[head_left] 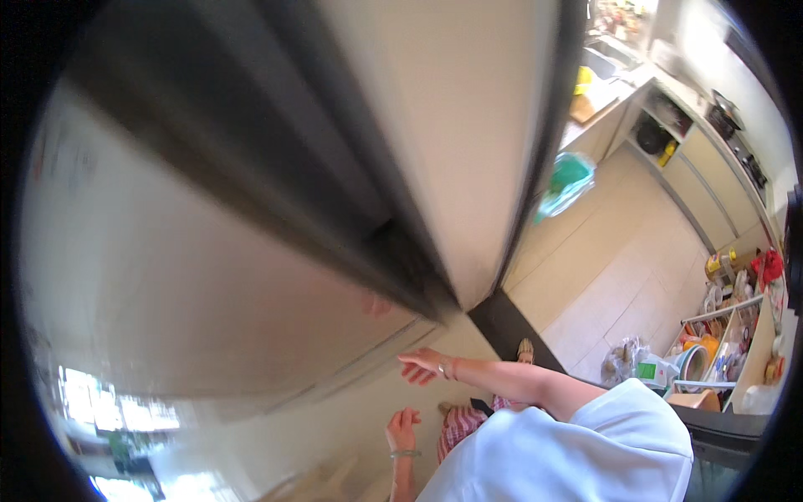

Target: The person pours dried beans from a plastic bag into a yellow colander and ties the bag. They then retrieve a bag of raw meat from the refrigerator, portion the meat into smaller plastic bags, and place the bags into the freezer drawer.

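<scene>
My right hand [425, 366] is held out in front of my body with its fingers apart and nothing in it. A band circles that wrist. Lower and to the left, my left hand [402, 429] has its fingers loosely curled in, and I see nothing in them. A bracelet [406, 453] sits on the left wrist. Both hands are nearest to a large glossy pale panel [209, 276], which looks like a refrigerator door. A faint hand reflection shows in it. Neither hand visibly touches the panel. Its dark edge is blurred.
A beige wall [443, 125] stands beside the panel. Past a dark threshold [514, 330] lies a tiled kitchen floor [619, 243]. A green-lined bin [570, 177] stands by the counter. At right are an open drawer unit [723, 356] full of goods, a plastic bag [623, 360] and low cabinets [707, 188].
</scene>
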Demonstrator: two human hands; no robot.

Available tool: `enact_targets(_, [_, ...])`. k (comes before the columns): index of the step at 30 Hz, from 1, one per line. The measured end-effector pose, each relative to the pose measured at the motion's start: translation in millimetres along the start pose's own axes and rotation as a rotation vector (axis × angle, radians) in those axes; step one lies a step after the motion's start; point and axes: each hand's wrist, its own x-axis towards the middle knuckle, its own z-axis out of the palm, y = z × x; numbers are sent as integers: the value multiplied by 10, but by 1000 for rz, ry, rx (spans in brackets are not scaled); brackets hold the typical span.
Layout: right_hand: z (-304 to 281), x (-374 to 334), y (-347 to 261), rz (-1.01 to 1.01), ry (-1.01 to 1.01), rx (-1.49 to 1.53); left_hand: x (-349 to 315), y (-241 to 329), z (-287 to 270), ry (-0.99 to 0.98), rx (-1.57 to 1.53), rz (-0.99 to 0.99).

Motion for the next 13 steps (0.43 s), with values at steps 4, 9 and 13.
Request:
enact_targets(4, [-1209, -897, 51, -123, 220, 283, 475, 232, 767, -118, 77, 110])
enact_targets(9, [-2597, -1624, 78, -468, 530, 565, 903, 1025, 2140, -426, -4, 340])
enact_targets(13, [-3085, -2012, -109, -610, 629, 589, 977, 1837, 2961, -599, 33, 352])
